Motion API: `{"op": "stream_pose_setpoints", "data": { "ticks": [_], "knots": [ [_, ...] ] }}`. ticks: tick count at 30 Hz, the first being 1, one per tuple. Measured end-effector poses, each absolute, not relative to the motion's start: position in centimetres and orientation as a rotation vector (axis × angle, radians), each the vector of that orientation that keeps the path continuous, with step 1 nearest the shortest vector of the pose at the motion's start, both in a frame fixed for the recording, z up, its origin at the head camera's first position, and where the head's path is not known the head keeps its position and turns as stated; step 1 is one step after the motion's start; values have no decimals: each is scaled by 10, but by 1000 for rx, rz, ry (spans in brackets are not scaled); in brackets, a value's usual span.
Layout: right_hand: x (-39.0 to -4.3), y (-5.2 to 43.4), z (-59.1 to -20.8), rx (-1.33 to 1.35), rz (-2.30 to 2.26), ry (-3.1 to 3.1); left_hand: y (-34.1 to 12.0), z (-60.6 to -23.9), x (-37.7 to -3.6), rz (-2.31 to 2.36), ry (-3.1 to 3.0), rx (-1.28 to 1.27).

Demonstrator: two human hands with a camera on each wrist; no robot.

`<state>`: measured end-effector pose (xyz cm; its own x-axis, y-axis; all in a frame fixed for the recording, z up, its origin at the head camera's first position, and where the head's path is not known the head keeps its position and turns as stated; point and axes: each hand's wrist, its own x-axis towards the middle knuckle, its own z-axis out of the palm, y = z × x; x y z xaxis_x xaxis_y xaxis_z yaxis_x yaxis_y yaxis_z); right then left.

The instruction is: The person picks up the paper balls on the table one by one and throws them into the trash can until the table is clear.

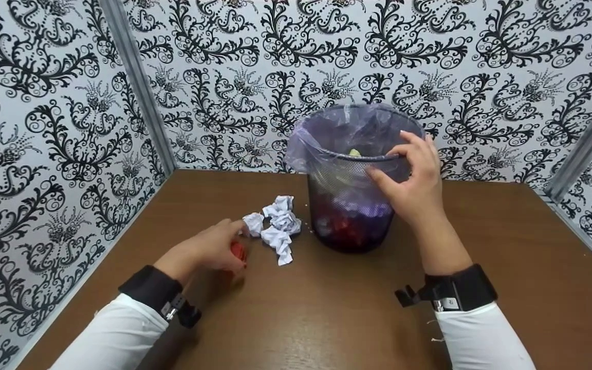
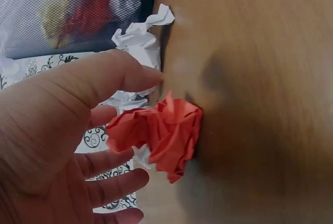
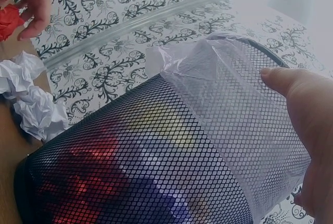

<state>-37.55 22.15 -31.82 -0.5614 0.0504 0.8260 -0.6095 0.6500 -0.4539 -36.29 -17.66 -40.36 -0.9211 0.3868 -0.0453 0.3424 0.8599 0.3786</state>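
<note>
A crumpled ball of red paper (image 2: pixel 166 135) lies on the table within my left hand's (image 1: pixel 211 246) reach. In the left wrist view the thumb and fingers (image 2: pixel 117 187) stand spread apart around the red ball, without a visible squeeze. My right hand (image 1: pixel 417 180) holds the rim of a black mesh wastebasket (image 1: pixel 350 216), thumb on the outside and fingers over the edge. A thin purplish plastic bag (image 1: pixel 303 146) lines the basket and folds over its rim. Red, yellow, white and purple crumpled pieces show through the mesh.
Several crumpled white papers (image 1: pixel 280 226) lie between my left hand and the wastebasket on the brown wooden table (image 1: pixel 316 318). Patterned black-and-white walls (image 1: pixel 224 92) stand behind and at both sides. Tiny white scraps lie near the basket's foot.
</note>
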Motion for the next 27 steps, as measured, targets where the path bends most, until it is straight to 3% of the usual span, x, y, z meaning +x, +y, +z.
{"op": "stream_pose_setpoints", "data": {
  "ticks": [20, 27],
  "knots": [
    [-373, 222, -317, 404, 994, -2032, -182, -418, -362, 741, 2832, 543],
    [-373, 223, -317, 421, 999, -2018, -180, -395, -363, 947, 2869, 636]
  ]
}}
